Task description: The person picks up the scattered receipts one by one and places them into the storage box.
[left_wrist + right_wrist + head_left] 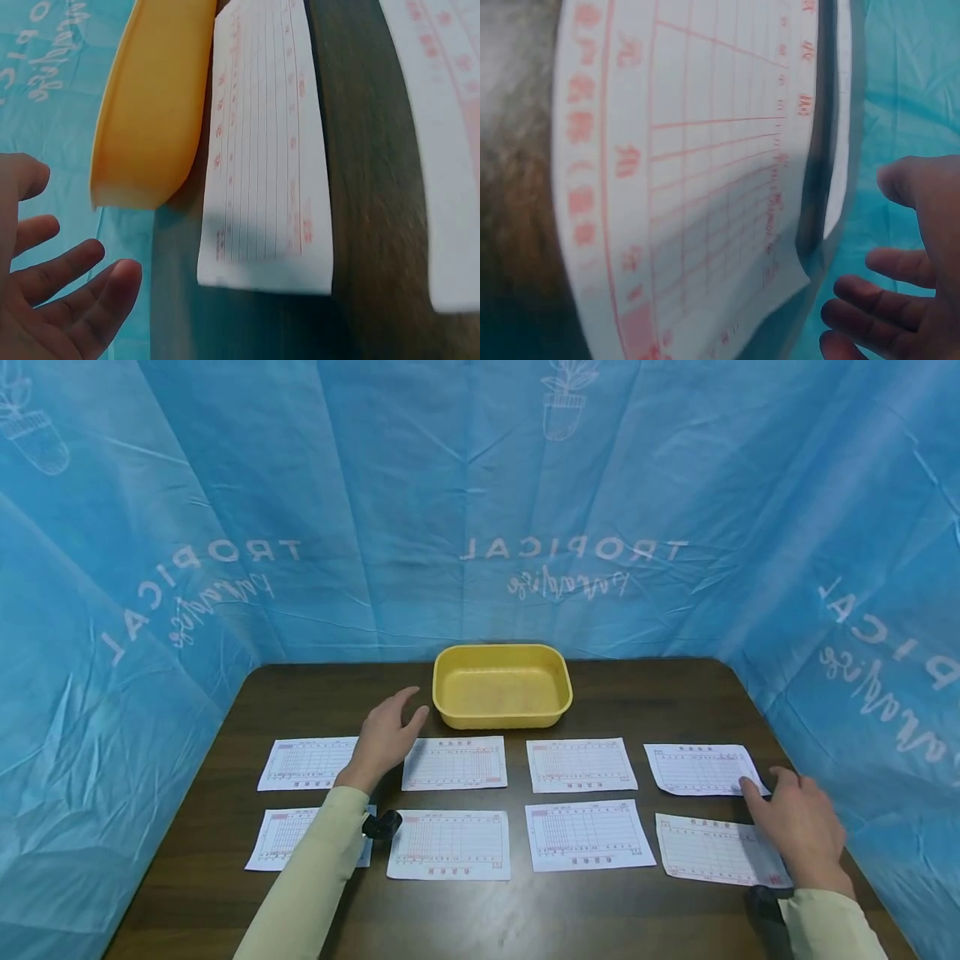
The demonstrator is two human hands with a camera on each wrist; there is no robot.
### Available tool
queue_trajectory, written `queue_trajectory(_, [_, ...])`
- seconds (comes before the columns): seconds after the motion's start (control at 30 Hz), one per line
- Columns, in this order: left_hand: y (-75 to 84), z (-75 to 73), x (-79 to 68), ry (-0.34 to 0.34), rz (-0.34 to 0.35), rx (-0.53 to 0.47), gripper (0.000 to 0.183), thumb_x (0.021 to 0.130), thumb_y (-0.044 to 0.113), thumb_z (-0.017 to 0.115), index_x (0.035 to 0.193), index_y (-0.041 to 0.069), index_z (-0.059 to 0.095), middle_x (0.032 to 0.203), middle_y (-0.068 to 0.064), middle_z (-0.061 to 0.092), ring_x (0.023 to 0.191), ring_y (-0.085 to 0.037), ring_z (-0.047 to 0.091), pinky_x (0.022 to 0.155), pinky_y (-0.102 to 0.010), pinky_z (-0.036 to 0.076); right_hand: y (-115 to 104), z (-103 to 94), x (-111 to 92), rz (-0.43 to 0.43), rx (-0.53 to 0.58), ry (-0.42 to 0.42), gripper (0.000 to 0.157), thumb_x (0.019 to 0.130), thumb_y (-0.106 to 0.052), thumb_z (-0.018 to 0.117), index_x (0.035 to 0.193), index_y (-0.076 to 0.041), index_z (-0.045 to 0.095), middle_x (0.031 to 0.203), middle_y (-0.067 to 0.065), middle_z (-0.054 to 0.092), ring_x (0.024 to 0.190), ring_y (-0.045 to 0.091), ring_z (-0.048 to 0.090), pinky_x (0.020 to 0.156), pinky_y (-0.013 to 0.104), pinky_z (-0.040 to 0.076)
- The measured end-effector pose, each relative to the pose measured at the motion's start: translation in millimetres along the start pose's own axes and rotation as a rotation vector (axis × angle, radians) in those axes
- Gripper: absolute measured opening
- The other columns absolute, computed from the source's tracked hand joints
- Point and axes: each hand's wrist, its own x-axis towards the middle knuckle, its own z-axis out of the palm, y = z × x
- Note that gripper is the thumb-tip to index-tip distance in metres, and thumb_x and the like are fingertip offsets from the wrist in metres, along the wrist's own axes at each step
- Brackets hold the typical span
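Note:
My left hand (386, 735) hovers with spread, slightly bent fingers just left of a yellow plastic tub (502, 720) and holds nothing. Beside that hand lies a printed paper form (454, 764); it shows as a long ruled sheet (262, 150) next to the tub wall in the left wrist view. At the right end of the table, my right hand (806, 822) is held over two more forms, its fingers relaxed around air. Its thumb overlaps the corner of the rear form (697, 768) in the head view. The front form (712, 852), red-printed, is partly in the hand's shadow.
Several similar forms lie in two rows across the dark wooden table (585, 918), among them a rear form (581, 766) and a front form (588, 835) right of centre. My left sleeve (307, 885) covers part of the left ones. A blue curtain (420, 502) surrounds the table.

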Motion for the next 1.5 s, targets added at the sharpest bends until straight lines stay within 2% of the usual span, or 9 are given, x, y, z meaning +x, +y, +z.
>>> queue_trajectory(0.17, [4.1, 13.9, 11.8, -0.008, -0.012, -0.042, 0.054, 0.097, 0.045, 0.050, 0.144, 0.020, 0.042, 0.130, -0.009, 0.054, 0.106, -0.026, 0.056, 0.085, -0.047, 0.049, 1, 7.5, 7, 0.008, 0.033, -0.022, 0.086, 0.091, -0.055, 0.054, 0.134, 0.017, 0.034, 0.120, 0.041, 0.033, 0.106, 0.056, 0.035, 0.081, 0.069, 0.037])
queue_trajectory(0.4, [7.1, 24.3, 18.8, -0.022, -0.023, -0.035, 0.058, 0.097, 0.052, 0.046, 0.147, 0.024, 0.038, 0.137, -0.005, 0.050, 0.121, -0.025, 0.050, 0.095, -0.049, 0.044, -2, 11.5, 11, 0.000, 0.037, -0.018, 0.086, 0.092, -0.055, 0.051, 0.133, 0.019, 0.033, 0.117, 0.040, 0.034, 0.105, 0.056, 0.035, 0.081, 0.070, 0.035])
queue_trajectory(0.6, [8.8, 25.0, 21.4, -0.015, -0.043, -0.063, 0.055, 0.097, 0.044, 0.051, 0.147, 0.025, 0.036, 0.139, -0.003, 0.048, 0.123, -0.024, 0.049, 0.097, -0.049, 0.043, -7, 12.0, 13, 0.029, 0.037, -0.033, 0.096, 0.088, -0.063, 0.052, 0.135, 0.018, 0.030, 0.118, 0.040, 0.031, 0.103, 0.054, 0.034, 0.081, 0.069, 0.035])
queue_trajectory(0.8, [8.8, 26.5, 24.6, -0.004, -0.052, -0.083, 0.056, 0.097, 0.042, 0.053, 0.147, 0.022, 0.036, 0.135, -0.003, 0.051, 0.115, -0.023, 0.053, 0.094, -0.047, 0.046, -9, 13.4, 17, 0.030, 0.034, -0.037, 0.106, 0.081, -0.072, 0.054, 0.130, 0.020, 0.036, 0.114, 0.039, 0.032, 0.102, 0.052, 0.034, 0.078, 0.068, 0.036])
queue_trajectory(0.97, [10.1, 30.3, 26.1, -0.003, -0.066, -0.066, 0.058, 0.096, 0.040, 0.053, 0.147, 0.019, 0.037, 0.135, -0.005, 0.052, 0.116, -0.024, 0.053, 0.094, -0.047, 0.045, -8, 14.0, 19, 0.004, 0.054, -0.026, 0.099, 0.079, -0.064, 0.065, 0.126, 0.020, 0.042, 0.113, 0.040, 0.037, 0.099, 0.051, 0.037, 0.081, 0.066, 0.037])
queue_trajectory(1.13, [10.0, 33.6, 26.1, -0.023, -0.053, -0.034, 0.059, 0.096, 0.046, 0.049, 0.148, 0.020, 0.037, 0.139, -0.004, 0.050, 0.123, -0.026, 0.049, 0.097, -0.048, 0.043, -8, 12.3, 19, 0.057, 0.132, -0.031, 0.096, 0.077, -0.055, 0.073, 0.126, 0.022, 0.040, 0.118, 0.043, 0.039, 0.106, 0.055, 0.033, 0.091, 0.067, 0.030])
queue_trajectory(1.3, [10.3, 33.5, 25.4, -0.023, -0.062, -0.024, 0.059, 0.096, 0.048, 0.050, 0.148, 0.021, 0.038, 0.142, -0.004, 0.048, 0.126, -0.026, 0.047, 0.098, -0.049, 0.041, -9, 10.4, 19, 0.119, 0.173, -0.045, 0.097, 0.074, -0.053, 0.076, 0.124, 0.022, 0.041, 0.119, 0.043, 0.041, 0.104, 0.055, 0.036, 0.090, 0.066, 0.032])
queue_trajectory(1.5, [12.1, 28.8, 26.7, -0.030, -0.100, -0.046, 0.061, 0.095, 0.044, 0.054, 0.147, 0.016, 0.038, 0.141, -0.006, 0.048, 0.126, -0.027, 0.047, 0.099, -0.049, 0.040, -13, 10.2, 23, 0.150, 0.181, -0.038, 0.093, 0.071, -0.056, 0.078, 0.116, 0.020, 0.049, 0.114, 0.040, 0.047, 0.098, 0.052, 0.043, 0.085, 0.062, 0.036])
